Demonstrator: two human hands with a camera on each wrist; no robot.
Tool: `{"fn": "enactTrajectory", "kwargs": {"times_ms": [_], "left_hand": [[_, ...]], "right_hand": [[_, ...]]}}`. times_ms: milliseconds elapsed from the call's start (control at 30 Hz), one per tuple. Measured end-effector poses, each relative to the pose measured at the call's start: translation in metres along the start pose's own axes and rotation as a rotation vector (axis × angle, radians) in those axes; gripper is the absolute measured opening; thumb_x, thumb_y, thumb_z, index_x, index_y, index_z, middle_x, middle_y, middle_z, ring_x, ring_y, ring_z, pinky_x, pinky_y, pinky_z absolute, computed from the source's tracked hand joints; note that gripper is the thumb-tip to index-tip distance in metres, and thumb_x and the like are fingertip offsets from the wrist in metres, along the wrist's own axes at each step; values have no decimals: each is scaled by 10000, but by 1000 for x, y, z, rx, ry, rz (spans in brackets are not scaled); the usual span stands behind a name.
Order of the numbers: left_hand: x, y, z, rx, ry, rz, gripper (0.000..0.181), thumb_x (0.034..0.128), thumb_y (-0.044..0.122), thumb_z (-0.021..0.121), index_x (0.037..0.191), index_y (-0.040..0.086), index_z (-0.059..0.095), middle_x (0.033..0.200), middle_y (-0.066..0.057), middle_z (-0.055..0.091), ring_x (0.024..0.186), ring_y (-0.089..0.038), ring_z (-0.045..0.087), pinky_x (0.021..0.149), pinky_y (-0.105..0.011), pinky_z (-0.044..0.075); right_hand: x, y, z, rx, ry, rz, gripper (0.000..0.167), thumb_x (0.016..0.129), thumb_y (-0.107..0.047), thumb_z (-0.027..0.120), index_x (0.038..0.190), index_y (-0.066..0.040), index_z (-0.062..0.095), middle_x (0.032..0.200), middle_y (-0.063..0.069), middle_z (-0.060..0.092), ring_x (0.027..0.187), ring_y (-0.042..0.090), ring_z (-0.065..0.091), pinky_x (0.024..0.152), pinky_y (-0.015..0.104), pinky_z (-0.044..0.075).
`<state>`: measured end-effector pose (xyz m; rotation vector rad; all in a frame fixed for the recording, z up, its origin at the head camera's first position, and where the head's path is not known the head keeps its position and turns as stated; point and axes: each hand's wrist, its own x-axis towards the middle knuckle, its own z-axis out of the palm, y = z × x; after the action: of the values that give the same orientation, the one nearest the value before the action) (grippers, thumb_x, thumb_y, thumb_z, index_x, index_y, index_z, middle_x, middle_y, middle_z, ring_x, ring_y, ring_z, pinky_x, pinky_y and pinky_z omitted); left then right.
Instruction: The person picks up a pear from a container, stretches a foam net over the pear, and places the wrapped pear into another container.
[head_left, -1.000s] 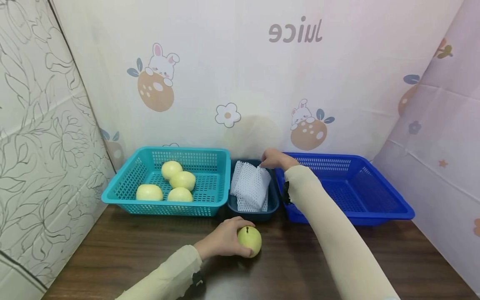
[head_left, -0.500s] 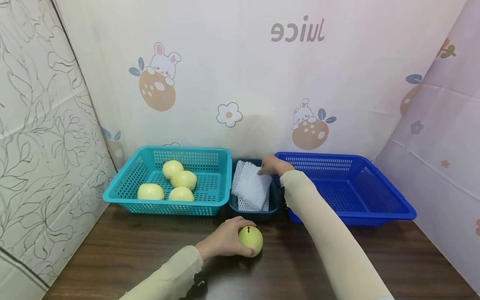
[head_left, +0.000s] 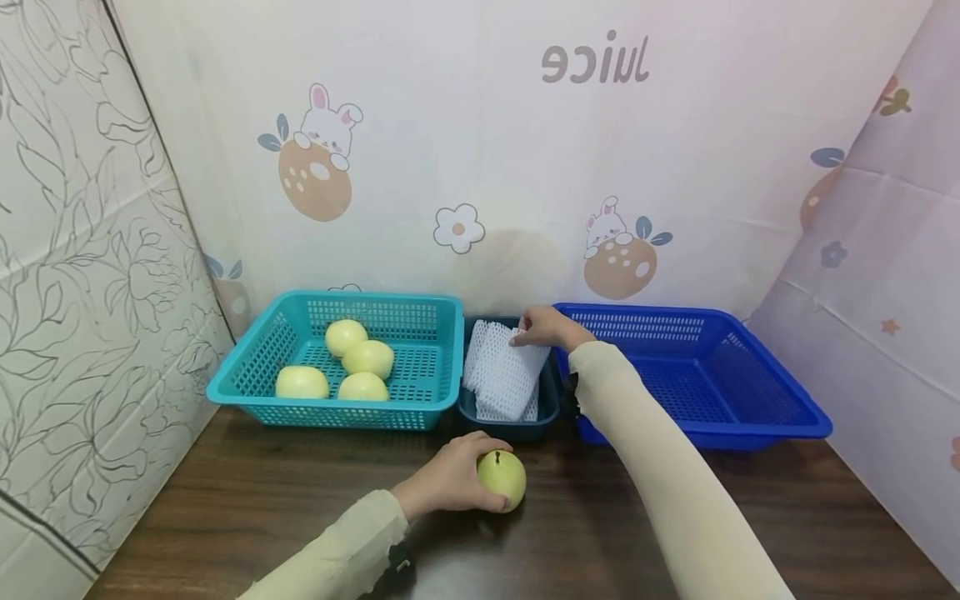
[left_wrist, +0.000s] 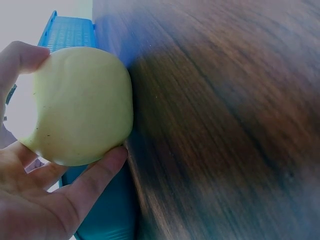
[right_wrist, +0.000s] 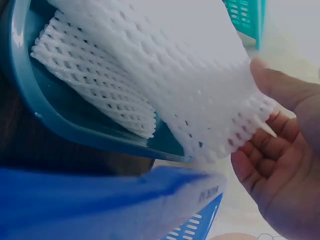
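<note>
We see a pale green pear (head_left: 502, 481) on the brown wooden surface (head_left: 247, 492), stem upward, in front of the small dark bin. The left grip (head_left: 448, 477) is curled round it from the side, and in the left wrist view we find thumb and fingers touching the fruit on opposite sides.

Beyond the pear, we see a white foam net (right_wrist: 170, 65) lying slantwise over the small dark bin (head_left: 506, 432). The right grip (head_left: 551, 326) has its upper end, thumb on one face and fingers curled behind, closed to a pinch. Under and beside this piece, we make out more white netting (right_wrist: 95, 85) inside the bin; we cannot count the pieces.

To the left of the bin, and close beside it, stands a teal basket (head_left: 337, 415) with slotted sides. We count four pale fruits (head_left: 367, 359) in it: three grouped near the middle and one a little apart toward the left front.

To the right of the bin we find a blue basket (head_left: 757, 433), its near left part hidden behind the right forearm. Both arms wear cream sleeves (head_left: 675, 467). Behind everything rises a pale wall covering (head_left: 405, 125) printed with rabbits, orange-brown fruits, a flower and the word "Juice" in mirror writing.
</note>
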<state>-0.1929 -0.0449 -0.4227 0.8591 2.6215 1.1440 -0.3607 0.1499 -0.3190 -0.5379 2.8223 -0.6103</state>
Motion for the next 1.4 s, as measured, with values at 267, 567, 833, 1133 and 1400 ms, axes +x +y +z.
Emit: {"fn": "enactTrajectory", "kwargs": {"times_ms": [267,567,833,1133,1400], "left_hand": [[0,1,0,8,9,8,592,646,362,832,1164,142,648,973,80,564,845,-81,515,677,-237,454],[0,0,1,17,20,21,601,641,358,843,1163,133,649,990,69,577,859,-84,521,686,-239,456],[-2,1,-2,12,2,16,651,656,362,840,1215,102,631,1015,53,580,884,-103,517,700,-250,457],[-3,1,-1,21,-12,11,683,670,392,829,1253,108,616,1061,30,579,920,-123,510,718,-261,451],[-5,0,0,-1,-20,-23,728,690,432,812,1293,103,573,1177,7,565,991,-130,515,793,-295,464]], "right_hand": [[-10,-2,-12,134,16,-113,186,919,-190,647,940,-21,573,882,91,570,814,224,513,699,310,442],[-29,-20,-32,241,25,-263,145,938,-156,620,954,-36,540,892,96,621,785,216,546,664,321,468],[-54,-41,-50,213,126,-401,127,919,-116,642,974,-31,565,934,101,644,805,218,565,686,304,489],[-94,-51,-57,197,191,-509,121,904,-95,656,967,-47,564,966,89,655,774,216,568,664,294,506],[-124,-42,-43,226,240,-553,115,891,-106,675,951,-66,586,918,32,649,806,181,584,697,293,504]]}}
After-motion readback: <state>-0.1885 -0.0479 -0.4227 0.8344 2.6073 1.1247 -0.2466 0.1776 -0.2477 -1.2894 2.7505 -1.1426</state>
